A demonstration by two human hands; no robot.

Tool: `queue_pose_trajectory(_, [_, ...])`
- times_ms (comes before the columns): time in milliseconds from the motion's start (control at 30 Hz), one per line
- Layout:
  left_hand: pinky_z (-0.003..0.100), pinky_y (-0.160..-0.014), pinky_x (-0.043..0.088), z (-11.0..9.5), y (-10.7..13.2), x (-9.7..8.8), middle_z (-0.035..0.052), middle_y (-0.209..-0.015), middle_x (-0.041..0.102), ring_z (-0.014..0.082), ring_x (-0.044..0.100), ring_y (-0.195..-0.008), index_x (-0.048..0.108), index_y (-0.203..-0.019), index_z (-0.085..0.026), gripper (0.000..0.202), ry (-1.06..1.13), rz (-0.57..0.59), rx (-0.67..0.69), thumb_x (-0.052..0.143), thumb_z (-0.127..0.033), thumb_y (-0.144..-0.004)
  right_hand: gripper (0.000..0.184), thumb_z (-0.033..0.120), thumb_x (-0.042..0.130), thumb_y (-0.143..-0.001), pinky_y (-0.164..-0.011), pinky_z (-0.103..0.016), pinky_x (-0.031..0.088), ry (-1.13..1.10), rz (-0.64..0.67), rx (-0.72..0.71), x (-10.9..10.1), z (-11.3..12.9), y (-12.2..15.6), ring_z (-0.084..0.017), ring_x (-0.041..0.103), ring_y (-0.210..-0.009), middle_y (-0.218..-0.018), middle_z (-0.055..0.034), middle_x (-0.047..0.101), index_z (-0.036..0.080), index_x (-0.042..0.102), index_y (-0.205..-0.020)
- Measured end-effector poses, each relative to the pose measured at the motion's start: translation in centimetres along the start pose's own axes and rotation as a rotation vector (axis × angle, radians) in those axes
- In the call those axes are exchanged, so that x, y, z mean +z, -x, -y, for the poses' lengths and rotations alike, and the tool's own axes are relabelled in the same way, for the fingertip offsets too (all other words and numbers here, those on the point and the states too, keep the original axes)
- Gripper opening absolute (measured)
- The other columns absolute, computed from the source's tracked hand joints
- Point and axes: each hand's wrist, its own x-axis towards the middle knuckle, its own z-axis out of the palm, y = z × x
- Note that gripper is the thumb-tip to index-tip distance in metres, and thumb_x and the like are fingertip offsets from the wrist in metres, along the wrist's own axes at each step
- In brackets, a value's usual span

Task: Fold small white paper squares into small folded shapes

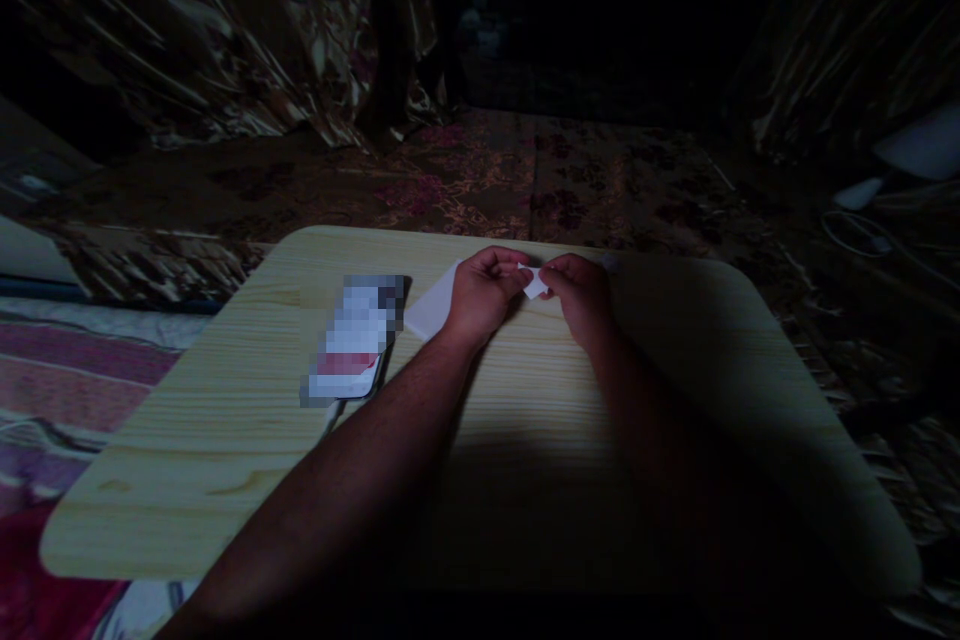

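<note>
While pinched from both sides, shows as a small white piece (534, 282), apparently paper, tilted over the far part of a pale wood-grained table (532, 380). Clamped at the left edge between thumb and fingers of the left hand (480, 295); clamped at the right edge between thumb and curled forefinger of the right hand (585, 290). Cannot tell in this dim light whether folded or flat, nor whether touching the tabletop. Just beside the left hand, and partly hidden by it, can see a flat white sheet-like thing (433, 308) with straight edges, lying on the table. Farther left, near that, can make out a phone (360, 335), lying face up with a screen blurred into blocks, and a pale cable (330, 414) at its near end, running towards the left forearm. Beyond the far edge of the table, can see a dark flowered cloth (480, 170) below shiny curtains (330, 40). At the left, striped bedding (82, 370); at the far right, in shadow, a white lamp-like thing (919, 145) above a loop of white cord (851, 238).
</note>
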Motion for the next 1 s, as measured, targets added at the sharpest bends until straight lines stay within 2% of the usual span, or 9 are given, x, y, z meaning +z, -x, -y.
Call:
queue_pose_trajectory(600, [0.024, -0.056, 0.047, 0.0, -0.08, -0.1, 0.0021, -0.068, 0.073, 0.0115, 0.061, -0.056, 0.073, -0.077, -0.016, 0.022, 0.019, 0.009, -0.006, 0.086, -0.025, -0.062, 0.019, 0.038, 0.072, -0.069, -0.058, -0.028, 0.05, -0.12, 0.017, 0.023, -0.02, 0.04, -0.02, -0.014, 0.06, -0.058, -0.062, 0.0019, 0.066, 0.02, 0.066, -0.073])
queue_pose_trajectory(1000, [0.023, -0.054, 0.041, 0.18, -0.12, -0.05, 0.0007, -0.066, 0.07, 0.0096, 0.056, -0.054, 0.072, -0.076, -0.016, 0.019, -0.012, -0.017, 0.009, 0.084, -0.024, -0.063, 0.017, 0.037, 0.071, -0.071, -0.059, -0.028, 0.048, -0.027, 0.022, 0.017, -0.06, 0.18, 0.02, -0.015, 0.061, -0.058, -0.06, 0.002, 0.065, 0.02, 0.067, -0.074])
